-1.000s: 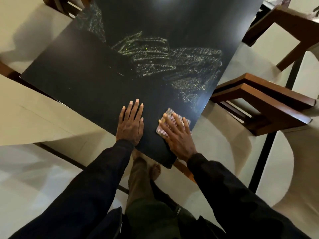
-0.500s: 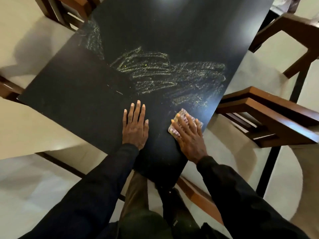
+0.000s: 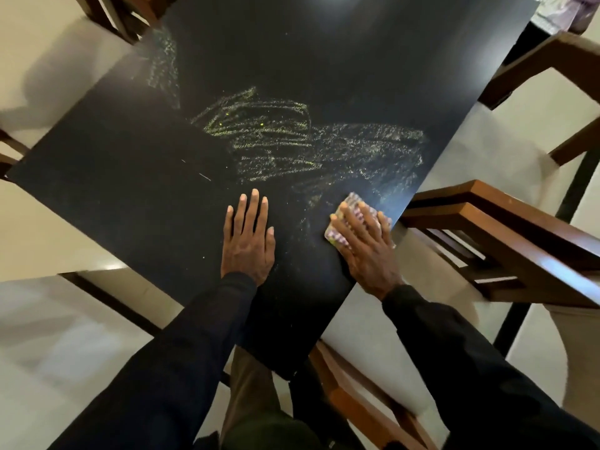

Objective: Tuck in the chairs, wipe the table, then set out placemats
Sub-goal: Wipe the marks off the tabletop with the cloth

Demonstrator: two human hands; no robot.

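Small pink patterned cloth (image 3: 355, 201) is pressed flat under spread right grip (image 3: 367, 245) at matte black table's (image 3: 130, 206) right edge for wiping; left grip (image 3: 248, 241) is laid flat, fingers straight, likely as brace.

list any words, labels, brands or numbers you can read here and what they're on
None can be read.
Table: the yellowish scribbles are loose strokes, not letters or numbers.
Cloth under the right hand: a checked pattern only, no label visible.
Pale object at the far corner: too blurred to tell whether it has any print.
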